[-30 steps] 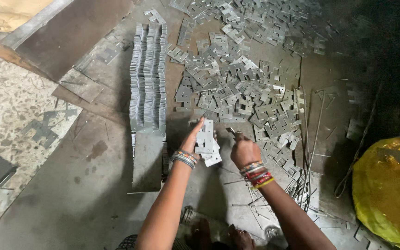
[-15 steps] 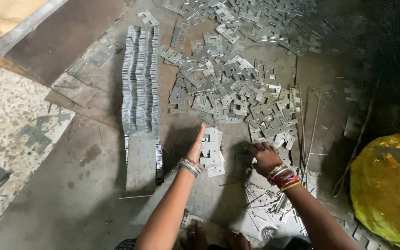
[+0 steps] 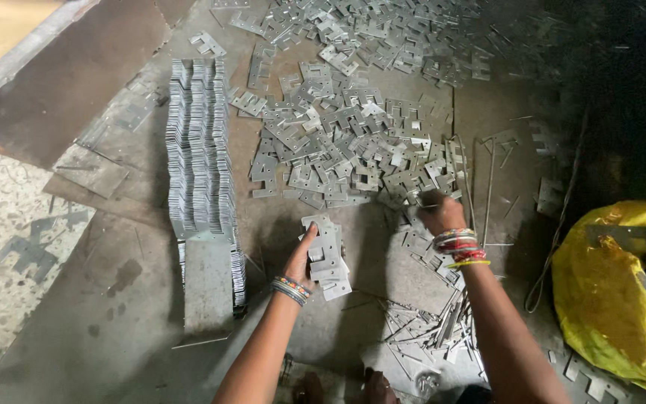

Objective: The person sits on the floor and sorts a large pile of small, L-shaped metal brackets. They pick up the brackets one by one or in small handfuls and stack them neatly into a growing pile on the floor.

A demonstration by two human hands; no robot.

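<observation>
Reaching right hand point(image 3: 440, 213) back into loose plates point(image 3: 353, 142), left hand point(image 3: 304, 258) steadying stack point(image 3: 328, 254)

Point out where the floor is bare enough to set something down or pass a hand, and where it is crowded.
Bare floor lies left of the upright row of stacked plates, down to the lower left. A smaller patch sits between the left hand on its small stack and the right hand. Crowded: the loose plate heap ahead, and the scrap strips by the yellow sack.

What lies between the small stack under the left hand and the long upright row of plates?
In the head view, only bare, dusty floor separates the small stack under the left hand from the long row.
</observation>
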